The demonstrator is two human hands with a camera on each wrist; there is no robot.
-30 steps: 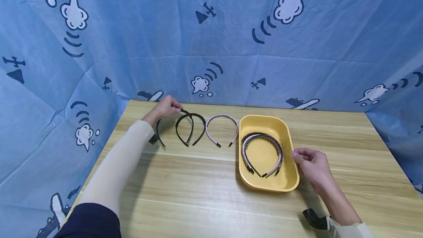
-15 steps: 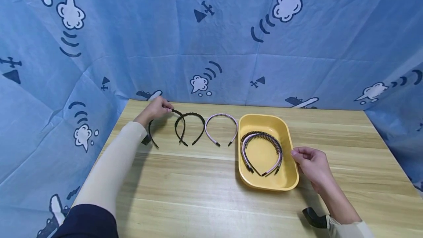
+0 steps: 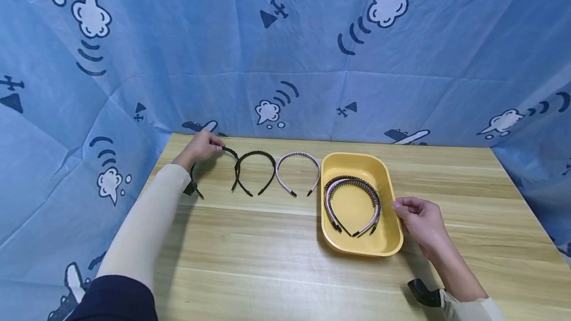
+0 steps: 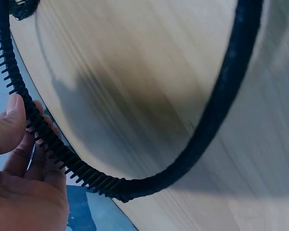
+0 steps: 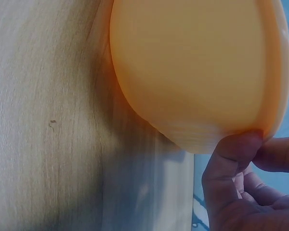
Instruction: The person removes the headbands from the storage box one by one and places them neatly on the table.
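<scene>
My left hand point(image 3: 201, 146) pinches a black toothed headband point(image 4: 53, 139) by its top curve, at the far left of the table. Its right leg overlaps a second black headband point(image 3: 256, 153) in the head view. Beside that one lies a lilac headband point(image 3: 298, 153), its arch toward the back. My right hand point(image 3: 423, 224) grips the right rim of a yellow plastic basin point(image 3: 392, 250) between thumb and fingers. Inside the basin several headbands point(image 3: 352, 182), black and lilac, lie nested together. In the right wrist view, the thumb and fingers pinch the basin's edge point(image 5: 279, 86).
A light wooden table point(image 3: 267, 261) spreads under everything. Blue cloth point(image 3: 294, 38) with printed clouds and planes hangs behind it and on both sides. A black wrist device point(image 3: 425, 294) sits by the right cuff.
My left hand has moved left with the black headband, drawing it away from the second black one so that they overlap less. The right hand stays on the basin.
</scene>
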